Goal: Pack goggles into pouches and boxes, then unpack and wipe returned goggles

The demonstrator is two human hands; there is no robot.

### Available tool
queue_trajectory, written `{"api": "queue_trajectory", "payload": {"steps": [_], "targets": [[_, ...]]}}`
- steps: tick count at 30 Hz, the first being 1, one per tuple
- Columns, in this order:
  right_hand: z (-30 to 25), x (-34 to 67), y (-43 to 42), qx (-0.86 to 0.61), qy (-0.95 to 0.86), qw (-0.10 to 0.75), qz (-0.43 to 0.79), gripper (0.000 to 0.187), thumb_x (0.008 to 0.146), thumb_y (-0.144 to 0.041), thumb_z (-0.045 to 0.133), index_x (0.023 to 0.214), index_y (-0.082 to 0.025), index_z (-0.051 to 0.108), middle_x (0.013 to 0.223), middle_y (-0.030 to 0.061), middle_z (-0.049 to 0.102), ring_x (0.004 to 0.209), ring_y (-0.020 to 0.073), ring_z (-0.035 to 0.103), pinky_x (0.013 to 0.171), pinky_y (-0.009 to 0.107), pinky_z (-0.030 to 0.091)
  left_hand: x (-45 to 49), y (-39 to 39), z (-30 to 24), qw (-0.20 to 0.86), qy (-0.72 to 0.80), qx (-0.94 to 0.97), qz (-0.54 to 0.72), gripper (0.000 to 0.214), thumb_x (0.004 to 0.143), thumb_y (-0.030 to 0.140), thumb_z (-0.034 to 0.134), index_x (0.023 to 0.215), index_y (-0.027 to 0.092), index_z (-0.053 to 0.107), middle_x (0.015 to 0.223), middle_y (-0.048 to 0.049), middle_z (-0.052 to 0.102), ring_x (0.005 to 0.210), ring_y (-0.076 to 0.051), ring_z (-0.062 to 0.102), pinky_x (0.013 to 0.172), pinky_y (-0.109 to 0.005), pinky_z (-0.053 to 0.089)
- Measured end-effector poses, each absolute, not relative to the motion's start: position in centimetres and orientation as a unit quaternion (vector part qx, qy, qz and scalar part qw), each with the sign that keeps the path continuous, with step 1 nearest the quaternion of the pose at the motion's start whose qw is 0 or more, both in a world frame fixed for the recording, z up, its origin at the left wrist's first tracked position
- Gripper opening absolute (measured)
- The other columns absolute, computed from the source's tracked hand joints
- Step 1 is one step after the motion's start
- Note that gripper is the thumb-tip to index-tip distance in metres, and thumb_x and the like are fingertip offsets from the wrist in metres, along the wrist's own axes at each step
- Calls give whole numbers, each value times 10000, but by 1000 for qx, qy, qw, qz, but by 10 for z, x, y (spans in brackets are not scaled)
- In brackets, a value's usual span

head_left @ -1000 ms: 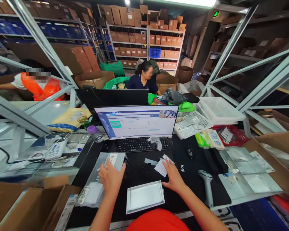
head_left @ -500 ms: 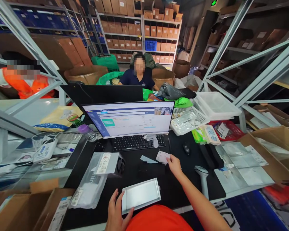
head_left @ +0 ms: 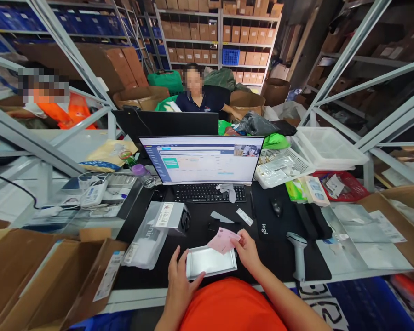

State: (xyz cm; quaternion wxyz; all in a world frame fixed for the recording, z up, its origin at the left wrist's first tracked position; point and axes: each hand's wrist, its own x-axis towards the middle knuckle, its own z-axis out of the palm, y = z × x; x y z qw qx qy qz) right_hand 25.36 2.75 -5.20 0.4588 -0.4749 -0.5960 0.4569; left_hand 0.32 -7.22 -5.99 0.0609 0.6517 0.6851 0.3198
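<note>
A shallow white tray lies on the black desk mat near the front edge. My left hand grips the tray's left side, thumb on its rim. My right hand pinches a pinkish card and holds it over the tray's upper right corner. A small white label strip and a grey paper scrap lie on the mat beyond the tray.
A monitor and keyboard stand behind. A clear bag with a boxed item lies left, a barcode scanner and mouse right. Open cartons flank the desk. Two other people sit beyond the monitors.
My left hand left the bagged box and took hold of the tray. My right hand picked up the card from the mat and brought it back over the tray.
</note>
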Motion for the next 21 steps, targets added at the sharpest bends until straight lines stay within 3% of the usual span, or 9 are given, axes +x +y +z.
{"api": "queue_trajectory", "payload": {"steps": [4, 8, 12, 15, 21], "targets": [[-49, 248, 7, -429, -683, 388, 446, 181, 923, -368, 560, 819, -228, 511, 682, -28, 604, 618, 145, 589, 602, 245, 468, 8, -66, -48, 58, 663, 671, 326, 612, 789, 330, 701, 1355, 212, 500, 1472, -177, 434, 1335, -359, 482, 1072, -579, 450], [-46, 241, -3, -357, -748, 323, 457, 63, 936, -255, 547, 876, -234, 551, 887, 19, 749, 864, 195, 719, 745, 288, 551, 4, -61, -52, 25, 588, 758, 281, 223, 841, 183, 593, 1020, 258, 702, 1373, -119, 585, 1277, -320, 556, 1059, -607, 452], [-51, 246, -1, -317, -795, 295, 424, 161, 850, -80, 570, 879, -233, 613, 1163, 46, 738, 1133, 207, 668, 968, 350, 512, -8, -61, -58, -31, 534, 810, 241, 304, 818, 69, 523, 893, 276, 732, 1324, -96, 633, 1256, -290, 580, 1047, -604, 466], [-57, 254, 3, -325, -819, 299, 367, 217, 780, -21, 600, 830, -222, 665, 1159, 60, 723, 1120, 216, 644, 989, 370, 483, -13, -64, -62, -59, 527, 809, 255, 356, 811, 46, 509, 944, 281, 741, 1339, -113, 623, 1261, -292, 575, 1032, -594, 479], [-63, 269, 1, -376, -821, 322, 284, 196, 780, -55, 660, 713, -231, 713, 951, 54, 719, 907, 211, 620, 832, 372, 496, -16, -70, -62, -93, 541, 786, 284, 456, 826, 14, 489, 1077, 314, 721, 1389, -103, 598, 1281, -294, 562, 1031, -567, 480]]}}
